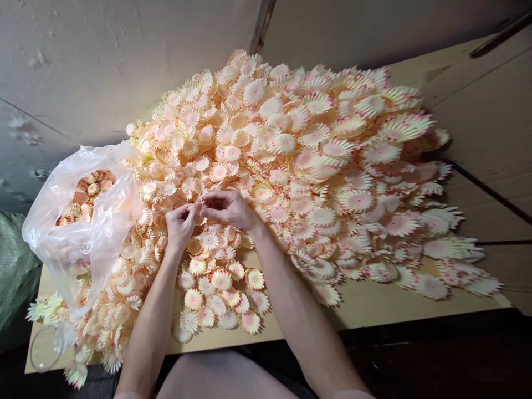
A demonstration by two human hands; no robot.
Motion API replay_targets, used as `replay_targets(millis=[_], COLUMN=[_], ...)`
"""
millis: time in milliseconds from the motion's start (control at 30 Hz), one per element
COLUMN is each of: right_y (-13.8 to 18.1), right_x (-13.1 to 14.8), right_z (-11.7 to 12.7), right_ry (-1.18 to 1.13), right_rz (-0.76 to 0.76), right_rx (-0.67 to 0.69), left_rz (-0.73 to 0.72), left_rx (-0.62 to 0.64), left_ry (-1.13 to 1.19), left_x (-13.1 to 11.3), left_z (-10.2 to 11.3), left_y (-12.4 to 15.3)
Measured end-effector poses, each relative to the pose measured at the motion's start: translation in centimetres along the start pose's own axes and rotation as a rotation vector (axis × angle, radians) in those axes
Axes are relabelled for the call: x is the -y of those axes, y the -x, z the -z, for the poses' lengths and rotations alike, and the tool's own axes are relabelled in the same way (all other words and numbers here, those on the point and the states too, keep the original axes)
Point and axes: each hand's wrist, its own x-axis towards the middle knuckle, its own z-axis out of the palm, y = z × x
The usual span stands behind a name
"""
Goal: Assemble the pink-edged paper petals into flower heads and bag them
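My left hand (pixel 182 221) and my right hand (pixel 228 209) meet over the middle of the table, fingertips pinched close together. A small pale piece seems to sit between them, too small to name. Under and around both hands spreads a large heap of flower-shaped petal discs (pixel 285 143), cream with pink centres and red-tipped edges. Between my forearms lie several loose petal discs (pixel 221 279), flat on the table.
A translucent plastic bag (pixel 50 194) at the left holds small tight flower pieces (pixel 92 191). A clear round dish (pixel 44 349) stands at the table's (pixel 382 307) front left corner. Behind is a wall (pixel 103 66); cardboard (pixel 494 138) stands at the right, a green sack (pixel 16 282) at the left.
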Motion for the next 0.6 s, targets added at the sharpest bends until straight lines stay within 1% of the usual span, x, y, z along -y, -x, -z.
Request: replay_targets(millis=[67, 200, 300, 433, 600], right_y=[0.0, 0.0, -0.1, -0.2, -0.3], right_x=[0.0, 0.2, 0.0, -0.4, -1.0], right_z=[-0.1, -0.1, -0.1, -0.3, -0.6], right_ry=[0.033, 0.044, 0.041, 0.061, 0.076], right_rz=[0.026, 0.031, 0.024, 0.045, 0.028], right_rx=[-0.03, -0.113, -0.19, -0.242, -0.296], left_rz=[0.02, 0.119, 0.168, 0.226, 0.238], left_rx=[0.035, 0.138, 0.113, 0.083, 0.081], left_ry=[0.038, 0.193, 0.262, 0.266, 0.257], left_x=[0.1, 0.4, 0.6, 0.4, 0.3], left_z=[0.0, 0.0, -0.2, -0.4, -0.6], left_y=[-0.1, -0.2, -0.3, -0.3, -0.5])
